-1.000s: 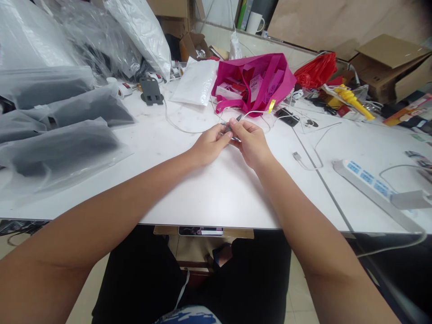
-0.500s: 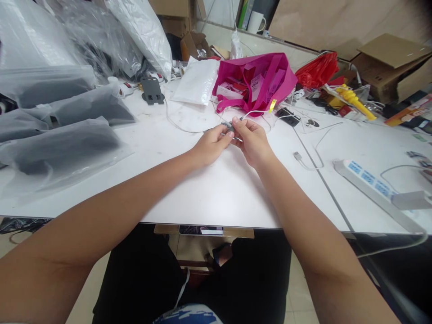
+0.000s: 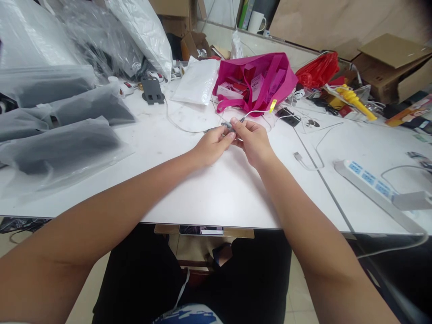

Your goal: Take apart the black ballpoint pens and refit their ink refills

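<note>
Above the middle of the white table [image 3: 209, 193], my left hand [image 3: 213, 143] and my right hand [image 3: 250, 137] meet fingertip to fingertip. Both are closed on a small grey cable piece [image 3: 228, 125], mostly hidden by the fingers. A thin pale cable [image 3: 251, 112] runs from my right fingertips toward a yellow tag [image 3: 272, 105]. Another pale cable [image 3: 178, 128] curves over the table to the left of my left hand. Just beyond the hands stands a magenta bag [image 3: 286, 81] full of small boxes.
Grey plastic-wrapped packages [image 3: 60, 146] lie at the left, near a black stand [image 3: 152, 91]. A white packet [image 3: 197, 81] rests by the bag. At the right are a loose USB cable [image 3: 297, 156], a power strip [image 3: 369, 180] and a yellow tool [image 3: 357, 103].
My fingers have shifted slightly around the small grey piece, with my left thumb a little farther right. Everything else looks the same.
</note>
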Action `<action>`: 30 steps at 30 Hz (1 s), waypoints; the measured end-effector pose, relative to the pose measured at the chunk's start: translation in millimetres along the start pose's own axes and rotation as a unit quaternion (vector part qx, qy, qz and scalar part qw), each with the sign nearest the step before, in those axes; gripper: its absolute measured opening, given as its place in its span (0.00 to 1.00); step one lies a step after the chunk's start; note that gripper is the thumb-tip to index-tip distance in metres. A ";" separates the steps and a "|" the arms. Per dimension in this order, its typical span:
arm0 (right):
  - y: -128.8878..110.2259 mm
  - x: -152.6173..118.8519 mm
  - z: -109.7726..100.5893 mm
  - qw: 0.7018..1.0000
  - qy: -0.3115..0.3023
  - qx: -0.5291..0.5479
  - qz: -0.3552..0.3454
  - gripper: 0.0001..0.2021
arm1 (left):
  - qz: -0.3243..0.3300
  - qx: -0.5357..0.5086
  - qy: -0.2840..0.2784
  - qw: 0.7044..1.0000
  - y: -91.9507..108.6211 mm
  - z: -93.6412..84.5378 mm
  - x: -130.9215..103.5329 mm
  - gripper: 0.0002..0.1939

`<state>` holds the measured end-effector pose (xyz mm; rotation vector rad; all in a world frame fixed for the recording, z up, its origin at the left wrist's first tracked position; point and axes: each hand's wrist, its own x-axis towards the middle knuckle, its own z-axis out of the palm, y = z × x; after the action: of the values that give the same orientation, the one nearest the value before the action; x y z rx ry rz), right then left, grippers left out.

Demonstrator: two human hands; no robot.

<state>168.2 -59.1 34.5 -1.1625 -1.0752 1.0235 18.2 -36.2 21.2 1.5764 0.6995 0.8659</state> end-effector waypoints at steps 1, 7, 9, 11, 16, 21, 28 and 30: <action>-0.2 0.2 0.3 1.000 0.001 -0.002 0.005 0.30 | 0.002 0.006 -0.001 1.000 -0.7 0.2 0.1 0.11; -3.8 -1.3 -1.3 0.999 -0.044 0.005 0.023 0.27 | -0.031 -0.034 -0.009 0.999 2.8 -1.5 0.2 0.19; -2.1 -0.4 -3.4 0.999 -0.044 0.009 0.008 0.27 | -0.027 -0.029 -0.006 0.999 2.8 -1.7 0.1 0.18; 0.6 1.1 -4.6 0.999 -0.031 0.007 0.004 0.28 | 0.002 0.005 0.008 1.000 1.1 -1.6 0.2 0.13; 2.0 1.7 -2.1 0.999 -0.022 -0.002 0.026 0.28 | 0.031 0.058 0.019 0.998 -3.1 -1.9 0.9 0.14; -2.0 -1.6 -3.6 0.995 -0.090 0.014 0.027 0.25 | -0.007 -0.011 -0.008 1.000 -0.6 -3.5 0.9 0.20; 6.0 2.6 -4.5 1.000 -0.030 0.002 -0.003 0.30 | -0.012 0.008 0.002 1.000 1.3 0.7 -1.4 0.15; 5.3 2.5 -4.0 0.999 -0.033 0.002 -0.005 0.29 | -0.018 0.003 0.000 1.000 2.6 0.8 -1.3 0.15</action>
<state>172.3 -56.8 29.3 -1.1268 -1.1290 1.0619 18.1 -38.2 23.5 1.5642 0.7287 0.8375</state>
